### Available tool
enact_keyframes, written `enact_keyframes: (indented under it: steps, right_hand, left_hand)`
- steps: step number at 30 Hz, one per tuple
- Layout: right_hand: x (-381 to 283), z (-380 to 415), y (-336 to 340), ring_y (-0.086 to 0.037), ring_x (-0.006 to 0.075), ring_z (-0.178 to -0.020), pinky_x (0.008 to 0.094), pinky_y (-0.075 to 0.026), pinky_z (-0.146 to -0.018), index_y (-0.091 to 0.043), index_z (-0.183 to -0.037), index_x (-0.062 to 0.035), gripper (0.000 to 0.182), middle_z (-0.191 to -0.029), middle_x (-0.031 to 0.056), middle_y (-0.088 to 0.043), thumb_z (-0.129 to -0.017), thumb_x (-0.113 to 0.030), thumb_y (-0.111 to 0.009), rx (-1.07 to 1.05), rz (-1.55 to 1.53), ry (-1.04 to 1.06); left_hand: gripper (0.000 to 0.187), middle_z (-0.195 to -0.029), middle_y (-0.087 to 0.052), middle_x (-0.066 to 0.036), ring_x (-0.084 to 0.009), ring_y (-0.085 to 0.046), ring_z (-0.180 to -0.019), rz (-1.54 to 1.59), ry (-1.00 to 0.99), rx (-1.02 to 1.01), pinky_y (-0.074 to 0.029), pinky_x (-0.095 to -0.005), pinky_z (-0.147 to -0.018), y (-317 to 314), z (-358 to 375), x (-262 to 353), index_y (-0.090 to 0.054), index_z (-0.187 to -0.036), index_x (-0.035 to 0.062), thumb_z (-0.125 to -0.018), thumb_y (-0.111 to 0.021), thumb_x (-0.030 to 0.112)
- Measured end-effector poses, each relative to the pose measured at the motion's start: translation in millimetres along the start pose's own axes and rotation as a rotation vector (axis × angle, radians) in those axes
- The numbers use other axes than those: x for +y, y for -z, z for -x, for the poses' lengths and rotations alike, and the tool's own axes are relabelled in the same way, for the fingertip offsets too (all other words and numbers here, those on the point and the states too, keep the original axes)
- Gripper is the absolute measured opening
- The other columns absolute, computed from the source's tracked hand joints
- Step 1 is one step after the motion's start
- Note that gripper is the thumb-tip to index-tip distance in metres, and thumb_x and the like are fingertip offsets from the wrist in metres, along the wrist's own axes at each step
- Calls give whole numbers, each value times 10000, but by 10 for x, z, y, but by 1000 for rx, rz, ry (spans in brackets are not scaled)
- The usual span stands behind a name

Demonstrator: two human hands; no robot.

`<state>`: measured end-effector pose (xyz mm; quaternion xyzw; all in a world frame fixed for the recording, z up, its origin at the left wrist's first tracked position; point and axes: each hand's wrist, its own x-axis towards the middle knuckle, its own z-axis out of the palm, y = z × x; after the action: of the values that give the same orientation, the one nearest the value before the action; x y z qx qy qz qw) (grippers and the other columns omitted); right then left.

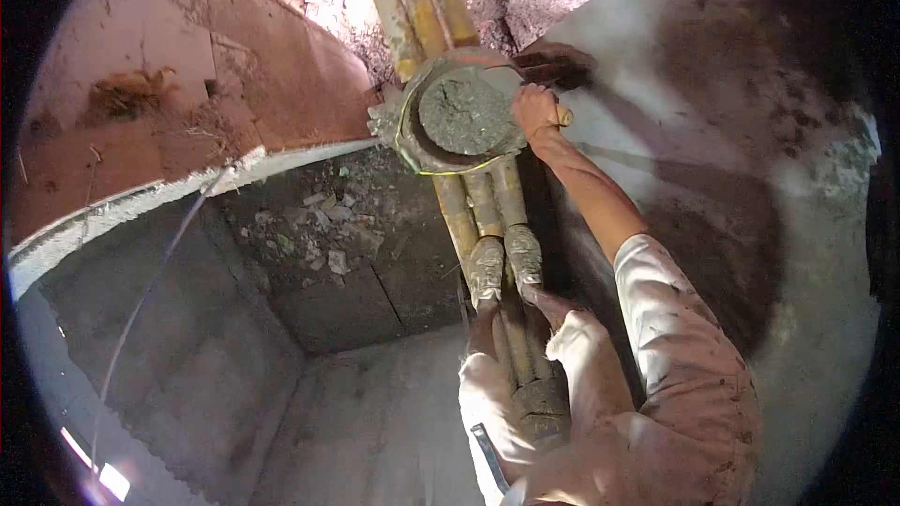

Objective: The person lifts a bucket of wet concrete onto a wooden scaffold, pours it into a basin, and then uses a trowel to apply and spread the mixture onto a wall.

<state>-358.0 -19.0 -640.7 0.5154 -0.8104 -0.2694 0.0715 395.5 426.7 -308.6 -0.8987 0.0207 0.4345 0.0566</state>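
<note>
My right hand [536, 111] is closed around the wooden handle of a trowel [565, 116], at the right rim of a round pan. What shows of the blade lies over the grey wet mortar [461, 115] inside. The pan [439, 158] rests across several bamboo poles [457, 215], and a yellow-green strip runs along its near and left edge. Crusted mortar sticks out at its left side. My left hand is out of view.
My shoes [487, 267] stand on the poles, high above a deep concrete-walled room with rubble [333, 225] on its floor. A plastered wall [806, 187] with dark damp patches rises at right. A brick-coloured ledge [141, 122] and a hanging cable [155, 272] are at left.
</note>
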Motion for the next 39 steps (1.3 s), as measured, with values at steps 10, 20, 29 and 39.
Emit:
enact_keyframes:
  steps: [10,20,29,39]
  right_hand:
    - [-584,170,-52,-659,385,-888,469,-532,-772,-634,-1017,-50,302,-922,237,-666,-781,-239,-625,-480,-868,-8]
    - [521,1063,599,-638,393,-862,506,-498,-752,-570,-1083,-95,350,-903,209,-664,-807,-297,-645,-184,-1117,-115]
    - [2579,2184,3006,-594,379,-663,474,-450,-561,-455,-952,-63,199,-702,179,-577,-821,-118,-595,-15,-1110,-172]
    - [4302,3466,5788,-638,276,-734,371,-500,-643,-592,-982,-62,246,-824,98,-624,-788,-181,-684,45,-1146,117]
  left_hand:
    - [794,-903,-560,-172,-237,-586,-726,12,81,13,-540,-379,-559,-508,298,24,-42,-1470,155,-922,-600,286]
    - [784,-916,-563,-187,-265,-598,-727,-16,-130,-62,-561,-409,-581,37,132,142,-52,-1466,152,-921,-599,286]
    - [750,-837,-579,-77,-219,-585,-684,-201,-705,-378,-442,-341,-534,262,148,1947,-145,-1456,258,-893,-608,434]
    - [646,-925,-601,-9,-201,-614,-893,-142,-773,-428,-397,-455,-756,-820,2050,3718,-231,-1434,287,-911,-528,521]
